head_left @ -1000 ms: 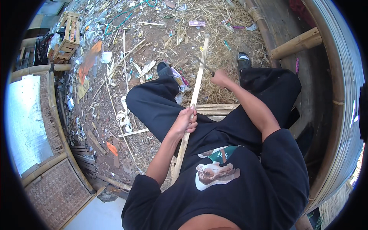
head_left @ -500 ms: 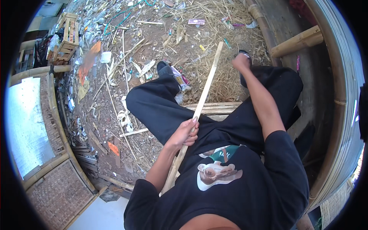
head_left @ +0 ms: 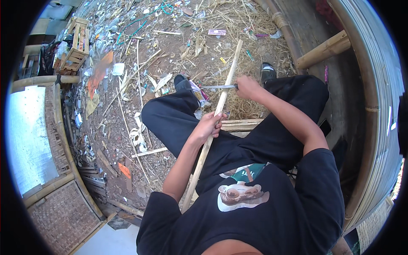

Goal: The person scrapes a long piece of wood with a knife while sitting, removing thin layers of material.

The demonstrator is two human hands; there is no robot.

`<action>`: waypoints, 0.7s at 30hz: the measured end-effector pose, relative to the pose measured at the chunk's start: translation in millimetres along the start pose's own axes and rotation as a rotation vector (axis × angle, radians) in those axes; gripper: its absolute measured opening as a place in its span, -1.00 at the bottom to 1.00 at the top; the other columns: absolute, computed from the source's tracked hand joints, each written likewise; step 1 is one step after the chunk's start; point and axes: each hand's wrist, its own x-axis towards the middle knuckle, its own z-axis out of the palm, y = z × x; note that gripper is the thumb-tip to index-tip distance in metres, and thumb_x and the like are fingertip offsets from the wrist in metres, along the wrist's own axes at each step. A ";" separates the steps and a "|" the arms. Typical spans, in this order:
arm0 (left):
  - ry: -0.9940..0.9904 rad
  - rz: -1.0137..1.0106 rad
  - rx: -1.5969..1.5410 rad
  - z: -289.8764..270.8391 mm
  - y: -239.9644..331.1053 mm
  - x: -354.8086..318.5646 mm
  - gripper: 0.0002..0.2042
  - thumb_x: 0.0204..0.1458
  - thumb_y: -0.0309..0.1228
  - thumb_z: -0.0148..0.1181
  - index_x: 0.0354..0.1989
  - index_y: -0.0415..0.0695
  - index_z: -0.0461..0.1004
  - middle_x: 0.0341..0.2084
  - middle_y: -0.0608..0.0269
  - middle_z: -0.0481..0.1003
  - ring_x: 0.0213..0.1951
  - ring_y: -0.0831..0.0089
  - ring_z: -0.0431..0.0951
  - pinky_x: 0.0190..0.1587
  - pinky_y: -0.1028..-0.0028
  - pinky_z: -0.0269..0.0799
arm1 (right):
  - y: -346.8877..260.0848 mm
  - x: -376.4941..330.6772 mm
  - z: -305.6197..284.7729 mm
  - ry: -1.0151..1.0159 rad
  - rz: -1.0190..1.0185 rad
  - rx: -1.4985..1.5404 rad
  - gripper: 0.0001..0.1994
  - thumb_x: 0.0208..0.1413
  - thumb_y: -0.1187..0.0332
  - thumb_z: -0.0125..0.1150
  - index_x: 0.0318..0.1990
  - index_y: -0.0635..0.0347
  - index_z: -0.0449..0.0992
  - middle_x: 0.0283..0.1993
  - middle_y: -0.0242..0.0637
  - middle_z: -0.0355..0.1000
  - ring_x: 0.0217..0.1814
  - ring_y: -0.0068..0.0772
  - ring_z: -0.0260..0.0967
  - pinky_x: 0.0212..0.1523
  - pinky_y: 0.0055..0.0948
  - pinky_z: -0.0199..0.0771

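A long, pale strip of split bamboo slants from beside my left elbow up past my knees. My left hand is wrapped round its middle, over my lap. In my right hand is a knife, its fingers closed round the handle. The blade points left and lies across the upper part of the strip, beyond my left hand. Whether the edge bites into the strip I cannot tell.
Below my knees lie short bamboo pieces. Dry shavings, thin sticks and litter cover the ground ahead. A wooden crate stands far left, near a woven bamboo panel. Bamboo poles frame the right side.
My right hand has come back from near my right foot toward the strip, and the knife now shows across it. My left hand still grips the strip, slightly farther up in view.
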 end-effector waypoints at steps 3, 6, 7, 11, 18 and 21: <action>-0.007 0.062 0.005 3.8 9.9 4.2 -0.78 0.19 -0.36 -0.09 -0.06 -0.17 0.30 -0.70 0.49 0.12 -0.75 0.70 0.11 -0.71 0.65 0.10 | 2.9 -1.8 -9.2 0.016 -0.012 0.030 -0.84 -0.20 0.47 0.10 -0.46 0.41 0.47 -0.39 0.14 0.43 -0.27 0.13 0.44 -0.25 -0.09 0.49; -0.032 0.126 0.035 2.7 11.3 9.9 -0.71 0.16 -0.41 -0.04 0.06 -0.12 0.27 -0.68 0.47 0.14 -0.74 0.71 0.14 -0.69 0.65 0.15 | 4.4 -0.5 -14.0 0.022 0.018 0.060 -0.86 -0.18 0.49 0.08 -0.45 0.42 0.46 -0.40 0.17 0.42 -0.27 0.18 0.42 -0.25 -0.07 0.47; -0.046 0.136 -0.011 3.6 10.0 12.9 -0.69 0.15 -0.41 -0.05 0.08 -0.09 0.26 -0.68 0.47 0.14 -0.75 0.71 0.13 -0.71 0.65 0.14 | 4.5 -0.9 -14.8 0.025 0.016 0.057 -0.86 -0.18 0.49 0.08 -0.45 0.42 0.46 -0.40 0.17 0.42 -0.27 0.18 0.42 -0.25 -0.07 0.47; -0.131 0.131 -0.072 3.9 13.2 13.7 -0.65 0.16 -0.45 -0.08 0.14 -0.04 0.18 -0.71 0.48 0.12 -0.78 0.72 0.09 -0.76 0.65 0.03 | 4.1 -1.7 -18.1 0.146 0.031 0.193 -0.80 -0.17 0.41 0.10 -0.45 0.43 0.47 -0.40 0.20 0.42 -0.26 0.18 0.42 -0.21 -0.06 0.44; -0.012 0.252 0.144 10.1 11.8 31.8 -0.61 0.13 -0.44 -0.06 0.16 -0.05 0.14 -0.77 0.53 0.05 -0.83 0.74 0.01 -0.81 0.65 -0.10 | 3.8 17.7 -7.9 0.063 0.166 0.180 -0.75 -0.25 0.36 0.09 -0.50 0.45 0.50 -0.38 0.21 0.43 -0.24 0.15 0.42 -0.15 -0.09 0.43; 0.116 0.296 0.264 5.7 2.3 46.8 -0.63 0.12 -0.44 -0.04 0.13 -0.09 0.18 -0.77 0.51 0.11 -0.83 0.70 0.06 -0.80 0.62 -0.05 | 10.6 23.1 2.0 0.102 0.130 0.197 -0.74 -0.30 0.36 0.09 -0.48 0.43 0.51 -0.38 0.21 0.43 -0.23 0.15 0.42 -0.15 -0.09 0.44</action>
